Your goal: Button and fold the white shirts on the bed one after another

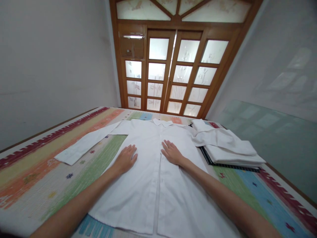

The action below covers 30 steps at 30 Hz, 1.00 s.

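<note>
A white long-sleeved shirt point(146, 195) lies spread front side up, its collar at the far end and its hem toward me. The front placket runs down the middle, with the two lower edges slightly apart. My left hand point(127, 158) rests flat on the left part of the shirt, fingers stretched out. On the right part, close to the placket, my right hand point(171, 152) also lies flat with its fingers extended. Neither hand grips any cloth. One sleeve reaches out to the left; the other lies to the right across a folded white stack.
The shirt lies on a striped, multicoloured bedspread point(91, 175). At the right, folded white cloth point(230, 155) sits on a dark patterned item point(206, 157). A pale green glass-like panel point(267, 132) stands along the right wall. Wooden doors with frosted panes point(170, 72) are beyond the far edge.
</note>
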Each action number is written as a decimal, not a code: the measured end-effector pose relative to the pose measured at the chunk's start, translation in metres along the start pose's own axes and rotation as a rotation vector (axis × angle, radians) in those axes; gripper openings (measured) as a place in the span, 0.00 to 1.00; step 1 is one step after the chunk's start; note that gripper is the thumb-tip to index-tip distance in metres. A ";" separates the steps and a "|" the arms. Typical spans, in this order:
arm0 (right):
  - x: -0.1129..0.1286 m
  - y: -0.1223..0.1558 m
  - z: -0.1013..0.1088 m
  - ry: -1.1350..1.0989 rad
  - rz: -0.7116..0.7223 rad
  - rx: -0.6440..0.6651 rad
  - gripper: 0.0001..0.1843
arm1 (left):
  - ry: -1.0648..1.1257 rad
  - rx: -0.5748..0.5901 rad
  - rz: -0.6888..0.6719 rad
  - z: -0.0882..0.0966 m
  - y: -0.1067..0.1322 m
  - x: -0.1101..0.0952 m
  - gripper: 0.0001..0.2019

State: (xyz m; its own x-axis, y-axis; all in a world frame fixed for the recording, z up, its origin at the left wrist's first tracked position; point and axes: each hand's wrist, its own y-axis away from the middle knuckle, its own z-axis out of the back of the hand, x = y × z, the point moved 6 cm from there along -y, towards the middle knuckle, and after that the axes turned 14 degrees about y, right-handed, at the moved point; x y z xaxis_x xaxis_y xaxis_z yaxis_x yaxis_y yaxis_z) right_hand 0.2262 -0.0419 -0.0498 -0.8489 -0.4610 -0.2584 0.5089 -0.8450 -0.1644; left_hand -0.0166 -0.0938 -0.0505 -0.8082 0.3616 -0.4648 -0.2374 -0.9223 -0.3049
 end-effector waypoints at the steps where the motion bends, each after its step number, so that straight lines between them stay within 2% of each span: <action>1: 0.001 0.022 0.000 -0.018 0.047 -0.007 0.27 | -0.012 0.032 0.007 -0.001 0.004 -0.002 0.23; 4: 0.007 0.087 0.009 -0.117 0.171 0.022 0.31 | -0.010 0.159 -0.033 -0.001 0.027 -0.022 0.27; 8: 0.035 0.154 0.044 -0.283 0.327 0.078 0.37 | 0.116 0.426 -0.319 0.001 0.078 -0.081 0.30; 10: 0.055 0.174 0.064 -0.347 0.385 0.056 0.39 | 0.180 0.492 -0.420 0.005 0.100 -0.108 0.32; 12: 0.070 0.183 0.078 -0.368 0.365 0.006 0.33 | 0.215 0.474 -0.454 0.012 0.112 -0.126 0.30; 15: 0.090 0.186 0.085 -0.300 0.374 -0.041 0.18 | 0.181 0.459 -0.443 0.016 0.118 -0.137 0.19; 17: 0.101 0.186 0.085 -0.239 0.422 -0.043 0.20 | 0.139 0.502 -0.426 0.015 0.120 -0.138 0.16; 20: 0.111 0.187 0.085 -0.195 0.469 -0.016 0.22 | 0.126 0.571 -0.395 0.014 0.124 -0.138 0.16; 22: 0.117 0.187 0.085 -0.193 0.491 0.011 0.15 | 0.130 0.601 -0.384 0.013 0.126 -0.140 0.14; 25: 0.123 0.186 0.087 -0.211 0.520 0.053 0.06 | 0.101 0.627 -0.403 0.013 0.129 -0.145 0.03; 28: 0.121 0.184 0.090 -0.263 0.473 0.087 0.04 | 0.069 0.639 -0.407 0.013 0.130 -0.149 0.03; 30: 0.116 0.183 0.092 -0.319 0.414 0.087 0.03 | 0.067 0.643 -0.388 0.013 0.129 -0.150 0.08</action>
State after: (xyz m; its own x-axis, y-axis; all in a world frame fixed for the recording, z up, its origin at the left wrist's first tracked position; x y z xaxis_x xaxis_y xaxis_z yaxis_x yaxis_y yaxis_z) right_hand 0.2083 -0.2750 -0.0221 -0.5873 -0.8091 0.0198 0.8087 -0.5876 -0.0264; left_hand 0.0672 -0.2689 -0.0097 -0.5731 0.6651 -0.4787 -0.7825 -0.6176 0.0788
